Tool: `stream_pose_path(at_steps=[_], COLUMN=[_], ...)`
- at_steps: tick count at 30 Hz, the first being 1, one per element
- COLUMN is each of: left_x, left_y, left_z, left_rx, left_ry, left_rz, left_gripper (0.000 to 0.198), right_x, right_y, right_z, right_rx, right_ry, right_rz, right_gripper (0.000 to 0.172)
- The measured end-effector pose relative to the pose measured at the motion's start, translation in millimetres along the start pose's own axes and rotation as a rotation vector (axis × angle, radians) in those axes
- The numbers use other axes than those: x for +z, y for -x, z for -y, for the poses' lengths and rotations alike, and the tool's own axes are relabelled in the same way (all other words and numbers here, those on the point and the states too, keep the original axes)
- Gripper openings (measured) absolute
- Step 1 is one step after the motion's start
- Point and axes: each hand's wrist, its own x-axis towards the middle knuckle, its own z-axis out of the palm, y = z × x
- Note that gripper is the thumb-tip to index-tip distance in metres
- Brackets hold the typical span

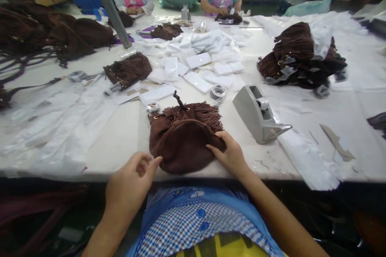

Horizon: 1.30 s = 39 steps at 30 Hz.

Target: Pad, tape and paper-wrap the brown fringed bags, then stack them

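A brown suede fringed bag (183, 136) lies on the white table (120, 136) right in front of me, its fringe and drawstring toward the far side. My right hand (230, 152) rests on the bag's right edge, fingers curled over the suede. My left hand (132, 184) hovers at the table's near edge just left of the bag, fingers loosely bent, fingertips close to the bag's lower left rim, holding nothing I can see.
A grey tape dispenser (259, 114) stands right of the bag. White packets (199, 62) and plastic bags (54, 128) cover the table. Piles of brown fringed bags (298, 58) sit right, left (128, 70) and far left. Two people work at the far side.
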Motion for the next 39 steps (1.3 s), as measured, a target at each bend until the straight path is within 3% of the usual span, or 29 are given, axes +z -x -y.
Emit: stream_pose_path(at_steps=[1,3,5,10,14,17,19,21,23,25,27,30,32,36,39], left_x=[-3.2,0.1,13.5,48.5,47.8,39.9,36.2,33.0,27.9,19.0,7.9,-3.1,-1.7,16.1,30.9], left_y=[-2.7,-14.4,-32.9,-79.4,-92.1,-91.6,-91.3,-92.0,-93.0,-93.3,-92.4,-91.0,-92.6,-98.5,-96.0], left_z=[-6.1,-15.5,-16.0,10.2,20.2,18.4,16.5,15.0,13.7,10.6,2.8,-21.1,-42.0,-72.3,-72.4], left_rx=[0.078,0.248,0.381,0.521,0.632,0.647,0.628,0.613,0.598,0.573,0.558,0.65,0.773,0.863,0.893], left_ry=[-0.059,-0.079,-0.053,0.051,0.104,0.157,0.14,0.095,0.038,-0.032,-0.097,-0.143,-0.166,-0.258,-0.241], left_rz=[-0.14,-0.24,-0.183,-0.021,0.056,0.142,0.185,0.202,0.214,0.229,0.17,-0.094,-0.195,-0.126,-0.056], left_gripper=[0.05,0.06,0.058,0.034,0.023,0.021,0.021,0.019,0.018,0.02,0.031,0.064,0.074,0.059,0.036], right_x=[-0.6,-2.3,-3.8,-1.3,-2.5,-9.2,-10.7,-6.2,3.6,15.1,23.5,27.4,26.4,25.2,27.6], right_y=[0.1,0.2,-1.3,-17.0,-20.1,-3.4,9.3,15.7,13.2,5.1,-2.9,-7.1,-4.9,0.3,-2.1], right_z=[0.0,0.1,-0.4,-8.2,-12.3,-3.1,8.2,19.3,26.0,27.1,24.5,20.6,20.2,21.9,21.8], right_rx=[-0.004,-0.005,0.006,0.043,0.068,0.053,-0.085,-0.318,-0.5,-0.546,-0.522,-0.5,-0.496,-0.484,-0.467], right_ry=[0.011,0.033,0.057,0.13,0.218,0.283,0.284,0.257,0.252,0.286,0.326,0.367,0.386,0.396,0.381], right_rz=[0.003,0.009,0.027,0.064,0.053,-0.101,-0.196,-0.096,0.162,0.398,0.516,0.573,0.574,0.58,0.571], right_gripper=[0.024,0.024,0.025,0.02,0.021,0.024,0.023,0.026,0.034,0.047,0.056,0.056,0.055,0.056,0.06])
